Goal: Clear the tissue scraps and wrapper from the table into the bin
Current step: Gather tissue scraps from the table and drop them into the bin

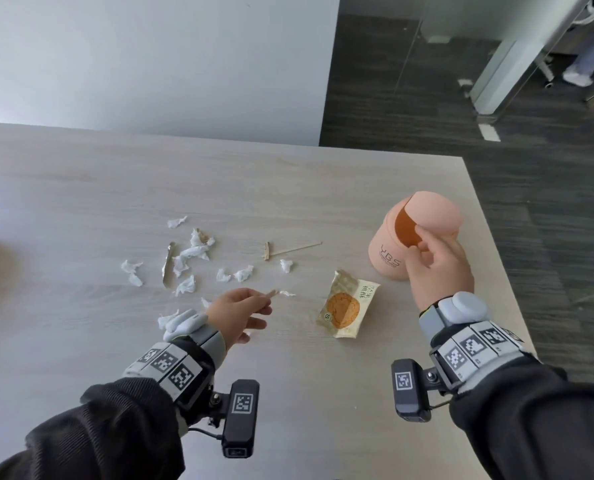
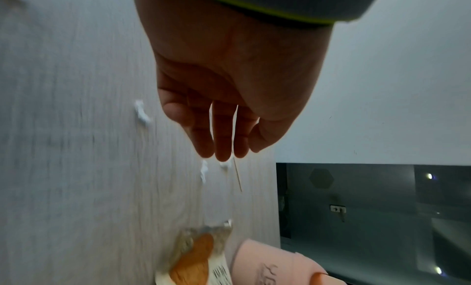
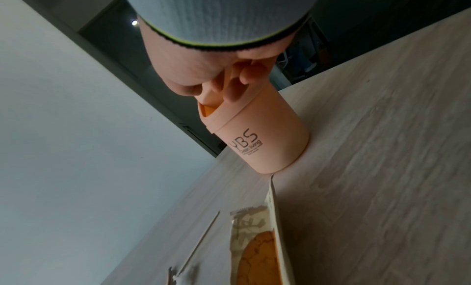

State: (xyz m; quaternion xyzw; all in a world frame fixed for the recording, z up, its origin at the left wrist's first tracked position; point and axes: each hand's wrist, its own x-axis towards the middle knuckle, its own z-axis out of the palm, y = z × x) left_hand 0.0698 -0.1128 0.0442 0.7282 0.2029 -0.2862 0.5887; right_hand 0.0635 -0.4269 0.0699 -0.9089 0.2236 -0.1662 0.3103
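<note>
Several white tissue scraps (image 1: 191,252) lie scattered left of centre on the pale wooden table (image 1: 323,393). One small scrap (image 1: 287,293) sits just past my left hand (image 1: 266,306), which hovers with straight fingers and holds nothing; the left wrist view shows the same left hand (image 2: 237,151) above the table. A biscuit wrapper (image 1: 349,306) (image 2: 193,255) (image 3: 257,249) lies between my hands. The peach bin (image 1: 389,254) (image 3: 267,144) (image 2: 267,265) stands at the right. My right hand (image 1: 418,241) (image 3: 224,90) pinches its orange swing flap (image 1: 404,230).
A thin wooden stick (image 1: 294,249) and a tan strip (image 1: 167,268) lie among the scraps. The table's right edge (image 1: 496,254) runs close behind the bin, with dark floor beyond. A person's legs (image 1: 586,60) stand far back right.
</note>
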